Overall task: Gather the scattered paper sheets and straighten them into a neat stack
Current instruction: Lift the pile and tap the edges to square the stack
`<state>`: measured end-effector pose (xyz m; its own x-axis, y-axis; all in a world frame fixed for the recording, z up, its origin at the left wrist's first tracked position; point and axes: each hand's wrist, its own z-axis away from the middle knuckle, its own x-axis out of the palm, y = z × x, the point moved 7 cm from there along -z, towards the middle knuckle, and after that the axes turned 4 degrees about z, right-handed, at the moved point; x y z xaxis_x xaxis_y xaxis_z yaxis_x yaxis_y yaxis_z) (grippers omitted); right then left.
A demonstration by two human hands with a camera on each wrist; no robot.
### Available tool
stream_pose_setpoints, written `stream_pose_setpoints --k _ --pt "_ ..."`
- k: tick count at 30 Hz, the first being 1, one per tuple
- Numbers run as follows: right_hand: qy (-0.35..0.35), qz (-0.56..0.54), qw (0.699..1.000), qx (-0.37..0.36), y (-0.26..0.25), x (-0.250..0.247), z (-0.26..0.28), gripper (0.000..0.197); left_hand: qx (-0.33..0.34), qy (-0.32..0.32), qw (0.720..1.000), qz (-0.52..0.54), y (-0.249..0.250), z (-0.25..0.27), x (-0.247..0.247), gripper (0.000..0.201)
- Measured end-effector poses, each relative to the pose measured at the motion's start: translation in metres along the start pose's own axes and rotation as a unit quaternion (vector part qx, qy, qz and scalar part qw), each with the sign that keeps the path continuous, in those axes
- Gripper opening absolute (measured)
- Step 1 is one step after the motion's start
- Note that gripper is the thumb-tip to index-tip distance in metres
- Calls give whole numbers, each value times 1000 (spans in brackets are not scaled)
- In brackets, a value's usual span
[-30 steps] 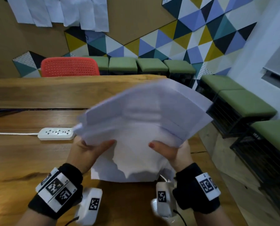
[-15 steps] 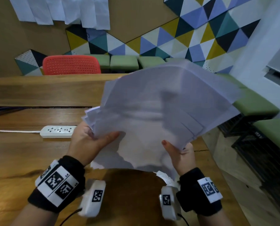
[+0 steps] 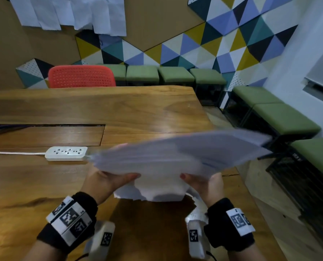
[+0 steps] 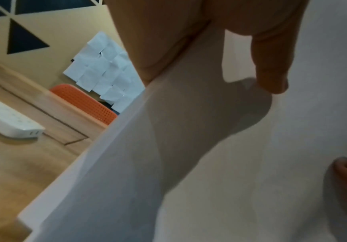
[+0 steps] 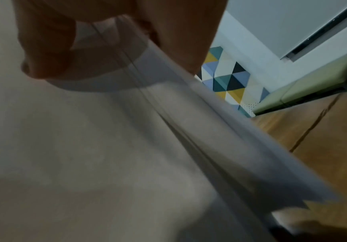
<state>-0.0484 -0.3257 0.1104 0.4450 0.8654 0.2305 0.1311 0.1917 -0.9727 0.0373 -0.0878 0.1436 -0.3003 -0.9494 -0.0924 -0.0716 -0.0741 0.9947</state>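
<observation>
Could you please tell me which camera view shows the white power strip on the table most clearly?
The head view: the power strip lies whole on the wooden table, sockets and cord visible. The left wrist view catches only its blurred end. The right wrist view does not show it.

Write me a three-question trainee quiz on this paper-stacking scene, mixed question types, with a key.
1. True or false: the left hand and the right hand both grip the paper stack.
2. Multiple choice: what lies on the table just left of the stack? A) a stapler B) a power strip C) a mug
3. Short answer: are the sheets' near edges flush yet?

Key
1. True: each thumb presses on top of the sheets near their closer edge.
2. B: it is white, with a cord running off to the left.
3. No: the edges look ragged and stepped between the two hands.
</observation>
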Motion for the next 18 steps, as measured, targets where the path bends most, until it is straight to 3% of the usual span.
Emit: stream_pose_setpoints --k 2,4,6,9,13,14,18 --pt "12 63 998 18 14 1 0 71 5 13 1000 -16 1 0 5 44" --pt "4 72 996 49 24 4 -2 75 -16 54 998 5 -8 -3 -1 28" --pt "1 89 995 37 23 3 -6 50 -18 76 996 33 -12 -7 -7 17" --pt "-3 140 990 -1 12 0 -8 13 -16 69 995 76 -18 -13 -9 21" --pt "-5 148 988 -33 2 3 -9 15 48 80 993 76 -2 -14 -10 19" --pt "-3 142 989 -40 1 3 -8 17 60 71 993 69 2 -13 -9 20" --pt "-1 126 991 -45 5 -4 5 26 54 22 998 23 5 -7 -4 76"
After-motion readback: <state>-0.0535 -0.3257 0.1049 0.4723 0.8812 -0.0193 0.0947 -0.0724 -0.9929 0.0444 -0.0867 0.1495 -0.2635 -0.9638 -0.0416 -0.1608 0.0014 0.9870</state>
